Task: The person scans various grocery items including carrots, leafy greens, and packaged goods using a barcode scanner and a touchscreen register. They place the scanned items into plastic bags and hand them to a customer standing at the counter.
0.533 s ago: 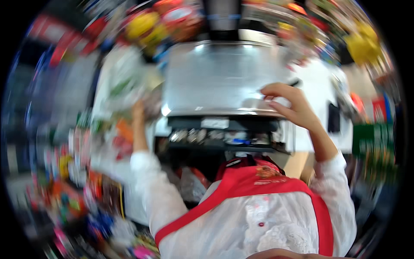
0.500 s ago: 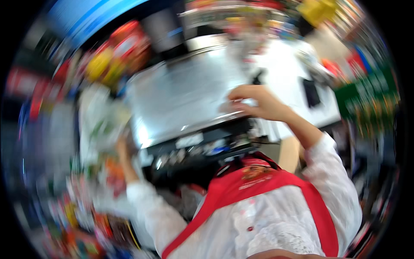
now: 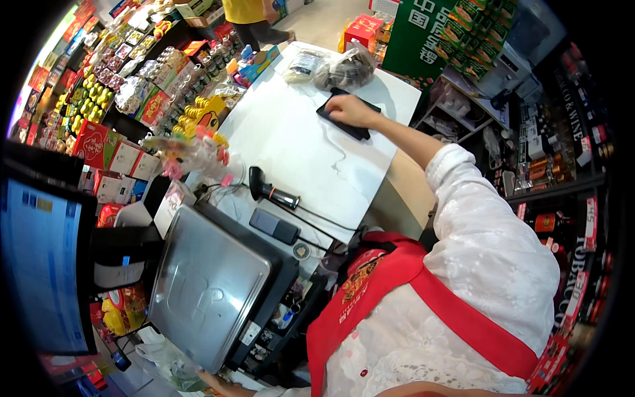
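Observation:
My right hand (image 3: 352, 111) reaches far across the white counter (image 3: 291, 139). Its bent fingers are closed on a flat black rectangular thing (image 3: 350, 122), whose kind I cannot make out. At the lower edge, my left hand (image 3: 218, 382) is beside a clear plastic bag (image 3: 175, 364) with something green in it. Its fingers are mostly out of sight, so their grip does not show. Between my arms stands a scale with a steel plate (image 3: 211, 284). A black handheld scanner (image 3: 272, 190) lies on the counter near the scale.
A dark flat box (image 3: 274, 226) with a cable is beside the scale. Clear bags (image 3: 350, 66) lie at the counter's far end. To the left stands a lit monitor (image 3: 43, 258); fruit shelves (image 3: 86, 99) fill the far left. A person in yellow (image 3: 246, 13) stands beyond.
My view has swung to the right. My right hand has gone from the scale's edge out to the black thing on the counter. My left hand stays low by the plastic bag.

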`<state>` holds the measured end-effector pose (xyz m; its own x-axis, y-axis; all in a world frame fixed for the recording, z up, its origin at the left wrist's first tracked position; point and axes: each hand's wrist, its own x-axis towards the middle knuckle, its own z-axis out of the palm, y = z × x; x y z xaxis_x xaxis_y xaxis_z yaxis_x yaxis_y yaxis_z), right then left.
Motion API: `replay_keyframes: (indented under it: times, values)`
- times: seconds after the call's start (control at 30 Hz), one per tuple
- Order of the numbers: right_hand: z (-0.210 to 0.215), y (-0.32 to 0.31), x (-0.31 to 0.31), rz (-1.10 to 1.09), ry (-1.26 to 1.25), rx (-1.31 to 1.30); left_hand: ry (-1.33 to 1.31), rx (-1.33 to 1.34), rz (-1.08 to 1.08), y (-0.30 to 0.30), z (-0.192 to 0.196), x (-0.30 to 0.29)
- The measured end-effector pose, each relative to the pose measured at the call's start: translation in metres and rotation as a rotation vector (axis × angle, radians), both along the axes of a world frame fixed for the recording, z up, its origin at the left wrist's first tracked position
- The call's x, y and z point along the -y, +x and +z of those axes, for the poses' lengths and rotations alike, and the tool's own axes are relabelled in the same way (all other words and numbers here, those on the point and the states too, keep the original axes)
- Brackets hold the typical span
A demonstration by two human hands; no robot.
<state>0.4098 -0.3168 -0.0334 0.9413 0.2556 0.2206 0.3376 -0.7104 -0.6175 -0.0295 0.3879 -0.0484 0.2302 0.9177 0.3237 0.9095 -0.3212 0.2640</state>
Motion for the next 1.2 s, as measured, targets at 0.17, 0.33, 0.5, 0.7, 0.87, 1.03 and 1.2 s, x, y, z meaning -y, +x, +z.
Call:
replay_keyframes:
  times: [0.17, 0.33, 0.5, 0.7, 0.87, 1.03, 1.2]
  values:
    - [-0.04, 0.114, 0.096, -0.596, -0.027, 0.429, 0.222, 0.103, 0.008, 0.005, 0.068, 0.076]
    - [-0.031, 0.174, 0.144, -0.66, -0.137, 0.163, 0.458, 0.265, -0.282, 0.054, 0.153, 0.173]
    - [-0.015, 0.182, 0.117, -0.396, 0.267, 0.246, 0.199, 0.153, -0.648, 0.116, 0.208, 0.187]
    - [-0.023, 0.167, 0.107, -0.132, -0.301, 0.297, -0.194, 0.228, -1.307, 0.344, 0.201, 0.382]
    - [-0.033, 0.166, 0.107, -0.121, -0.24, 0.283, -0.666, -0.076, -1.66, 0.503, 0.114, 0.51]
    - [-0.025, 0.149, 0.096, -0.082, 0.029, 0.344, -0.293, -0.364, -1.553, 0.618, 0.009, 0.571]
    - [-0.022, 0.138, 0.106, -0.108, 0.034, 0.293, -0.111, -0.462, -1.446, 0.656, -0.023, 0.612]
